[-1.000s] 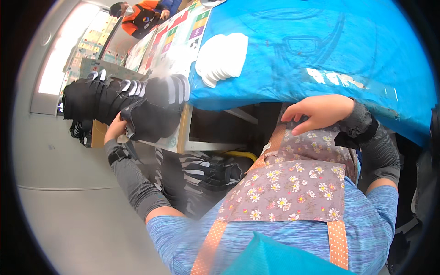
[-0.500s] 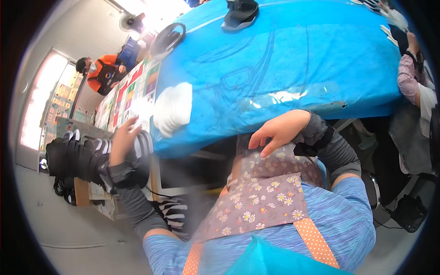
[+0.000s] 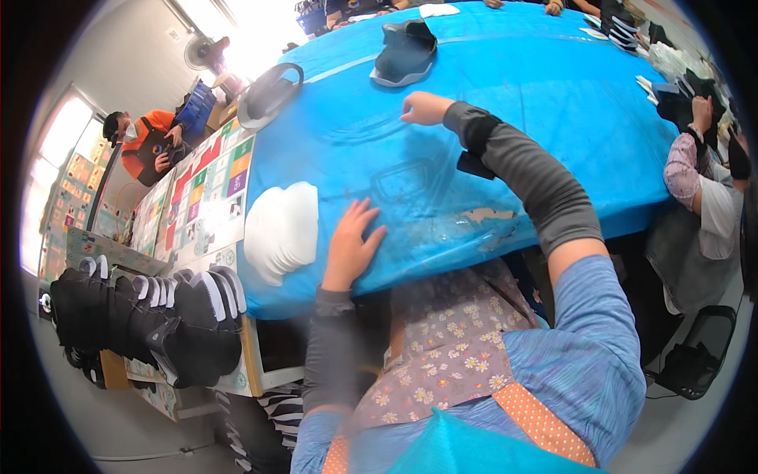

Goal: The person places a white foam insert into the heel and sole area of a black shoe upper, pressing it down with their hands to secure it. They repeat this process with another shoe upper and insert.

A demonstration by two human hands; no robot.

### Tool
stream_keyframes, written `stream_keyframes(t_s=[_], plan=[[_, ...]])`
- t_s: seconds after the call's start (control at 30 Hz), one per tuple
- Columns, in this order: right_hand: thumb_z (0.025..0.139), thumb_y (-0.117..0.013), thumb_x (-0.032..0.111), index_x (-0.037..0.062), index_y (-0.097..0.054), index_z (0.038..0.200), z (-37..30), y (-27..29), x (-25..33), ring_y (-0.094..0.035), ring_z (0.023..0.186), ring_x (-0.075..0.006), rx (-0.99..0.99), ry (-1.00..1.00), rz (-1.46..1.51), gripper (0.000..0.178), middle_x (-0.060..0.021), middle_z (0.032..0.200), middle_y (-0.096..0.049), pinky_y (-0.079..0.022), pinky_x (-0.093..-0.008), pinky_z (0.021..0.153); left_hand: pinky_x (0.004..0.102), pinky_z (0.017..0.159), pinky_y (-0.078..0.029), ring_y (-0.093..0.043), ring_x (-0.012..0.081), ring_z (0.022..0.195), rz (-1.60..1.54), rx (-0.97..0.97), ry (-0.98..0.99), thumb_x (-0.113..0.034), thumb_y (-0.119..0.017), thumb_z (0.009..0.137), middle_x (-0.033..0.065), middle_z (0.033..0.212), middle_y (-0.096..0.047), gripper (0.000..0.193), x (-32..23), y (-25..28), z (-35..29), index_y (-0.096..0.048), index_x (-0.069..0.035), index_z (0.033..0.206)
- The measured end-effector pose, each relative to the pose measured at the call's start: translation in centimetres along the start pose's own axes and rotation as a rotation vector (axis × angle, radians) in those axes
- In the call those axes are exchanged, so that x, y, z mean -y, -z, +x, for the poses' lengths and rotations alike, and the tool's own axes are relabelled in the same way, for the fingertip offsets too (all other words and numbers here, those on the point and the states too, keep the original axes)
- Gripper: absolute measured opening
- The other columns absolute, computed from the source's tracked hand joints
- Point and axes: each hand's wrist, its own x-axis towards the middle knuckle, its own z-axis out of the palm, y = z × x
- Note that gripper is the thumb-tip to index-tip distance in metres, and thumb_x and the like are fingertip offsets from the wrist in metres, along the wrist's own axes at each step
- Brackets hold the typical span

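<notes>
My right hand (image 3: 426, 108) is stretched out over the blue-covered table (image 3: 513, 142), its fingers loosely bent and partly hidden, with nothing seen in them. A little beyond it stands a black shoe upper (image 3: 407, 51) with a grey lower edge. My left hand (image 3: 353, 243) is open, fingers spread, above the near edge of the blue cover. Just left of that hand, a fanned stack of white, rounded flat pieces (image 3: 280, 231) lies on the cover.
Many black shoe uppers (image 3: 158, 316) with white edges are packed along the left. A grey loop-shaped piece (image 3: 271, 99) lies at the far left corner. A person in orange (image 3: 146, 146) stands at left; another person's arm (image 3: 685, 170) is at right, beside more dark pieces.
My right hand has moved from near my apron out across the table toward the black shoe upper. My left hand has come right, from the uppers at the left to the blue cover.
</notes>
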Motion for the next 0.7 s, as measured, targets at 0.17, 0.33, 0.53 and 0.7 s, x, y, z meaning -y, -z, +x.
stream_keyframes(t_s=[0.17,0.33,0.53,0.7], plan=[[0.084,-0.057,0.019,-0.0018,-0.073,0.095,5.5,-0.9,-9.3,-0.058,0.113,-0.0398,-0.022,-0.142,-0.664,0.028,-0.0215,0.1,-0.069,-0.035,-0.0464,0.111,0.0427,0.108,-0.041,-0.051,0.0359,0.132,-0.287,0.029,0.029,-0.019,-0.069,0.089,0.0152,0.134,-0.061,0.031,-1.1,-1.4,1.4,-0.068,-0.006,0.117],[0.089,-0.057,0.012,0.0027,-0.064,0.126,9.9,-6.9,-0.4,-0.051,0.129,-0.0387,-0.027,-0.394,-0.157,0.039,-0.0171,0.15,-0.042,-0.045,-0.0466,0.106,0.0414,0.108,-0.041,-0.054,0.0331,0.129,-0.288,0.003,0.18,-0.018,-0.067,0.091,0.0142,0.129,-0.065,0.029,1.4,0.4,-2.8,-0.068,-0.006,0.117],[0.089,-0.056,0.015,0.0041,-0.074,0.103,8.9,-6.2,-1.9,-0.061,0.11,-0.0372,-0.169,-0.387,-0.304,0.025,-0.0156,0.121,-0.062,-0.051,-0.0461,0.094,0.041,0.106,-0.043,-0.057,0.0324,0.126,-0.392,-0.025,0.191,-0.014,-0.066,0.09,0.0138,0.124,-0.067,0.026,0.6,0.3,-1.6,-0.068,-0.004,0.115],[0.093,-0.056,0.022,0.0004,-0.073,0.089,6.5,-3.2,-4.7,-0.063,0.101,-0.0377,-0.217,-0.317,-0.138,0.027,-0.0182,0.091,-0.067,-0.051,-0.0491,0.083,0.0369,0.104,-0.043,-0.059,0.0295,0.124,-0.405,-0.012,0.158,-0.013,-0.066,0.092,0.0142,0.122,-0.068,0.025,0.6,-0.1,-0.8,-0.068,-0.002,0.115]])
